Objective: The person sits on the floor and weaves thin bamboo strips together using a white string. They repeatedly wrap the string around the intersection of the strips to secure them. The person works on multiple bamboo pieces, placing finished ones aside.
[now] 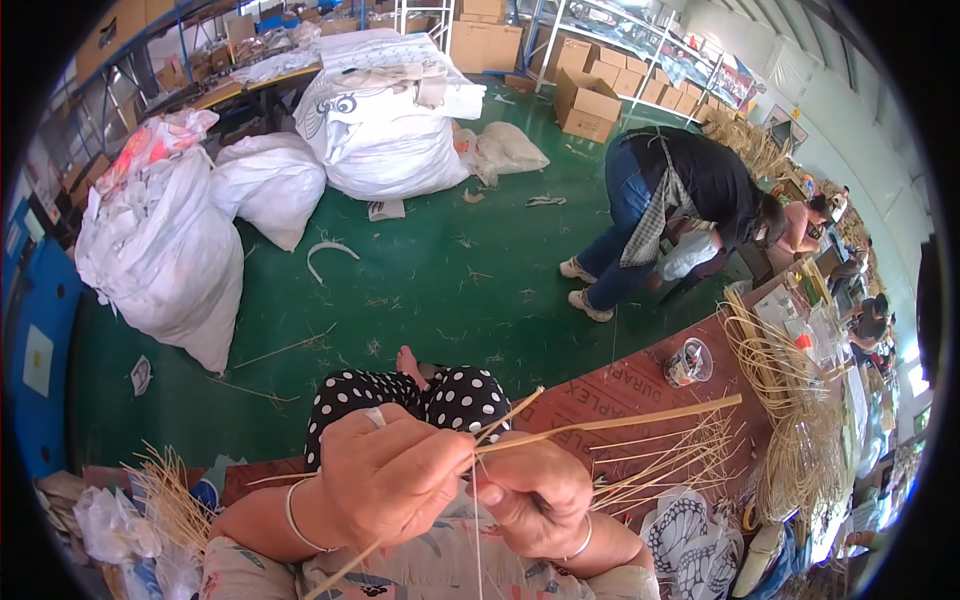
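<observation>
Close together in front of my lap, my left hand and my right hand pinch at one crossing point. A flat tan cane strip runs from there out to the right, past my right hand. Shorter strip ends stick up beside it, and another length comes out below my left wrist. My left finger and thumb close on the strips where they cross. Pale thin string hangs down from between the hands, with my right finger and thumb pinched at it. The fingers partly hide the crossing.
A brown board table on my right bears loose cane strips, a clear tub, cane coils and butterfly-wing cutouts. Big white sacks stand ahead left. A person bends over ahead right. Scraps litter the green floor.
</observation>
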Motion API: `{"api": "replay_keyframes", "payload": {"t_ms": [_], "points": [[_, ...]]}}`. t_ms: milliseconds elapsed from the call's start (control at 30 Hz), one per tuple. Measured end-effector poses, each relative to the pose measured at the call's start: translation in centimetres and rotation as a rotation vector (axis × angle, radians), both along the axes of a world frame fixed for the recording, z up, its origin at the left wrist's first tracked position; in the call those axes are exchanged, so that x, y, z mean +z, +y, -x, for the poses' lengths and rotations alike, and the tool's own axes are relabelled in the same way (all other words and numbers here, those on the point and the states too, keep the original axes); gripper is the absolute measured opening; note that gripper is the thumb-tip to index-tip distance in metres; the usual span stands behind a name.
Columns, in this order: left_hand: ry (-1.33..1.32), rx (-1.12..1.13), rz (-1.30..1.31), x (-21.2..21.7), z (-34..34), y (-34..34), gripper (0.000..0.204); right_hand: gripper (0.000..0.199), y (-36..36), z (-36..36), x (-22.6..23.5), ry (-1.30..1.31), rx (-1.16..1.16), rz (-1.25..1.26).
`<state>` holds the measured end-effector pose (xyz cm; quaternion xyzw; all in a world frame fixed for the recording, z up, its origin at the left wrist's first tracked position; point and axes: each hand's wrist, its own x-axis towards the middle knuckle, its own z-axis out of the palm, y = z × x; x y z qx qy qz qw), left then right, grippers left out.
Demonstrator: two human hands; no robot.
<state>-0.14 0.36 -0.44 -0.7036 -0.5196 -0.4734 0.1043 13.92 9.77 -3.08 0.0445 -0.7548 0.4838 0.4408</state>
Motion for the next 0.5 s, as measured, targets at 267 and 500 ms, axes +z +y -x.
{"api": "replay_keyframes", "payload": {"t_ms": [267,500], "points": [[-0.21,-0.185,0.138,-0.3,0.4,-0.1,0.015,0.023,0.3,-1.5,1.5,0.222,-0.123,0.143],[-0.772,-0.553,0.459,-1.0,0.2,-0.3,0.005,0.032,3.3,-0.7,1.0,-0.183,0.201,0.494]]}}
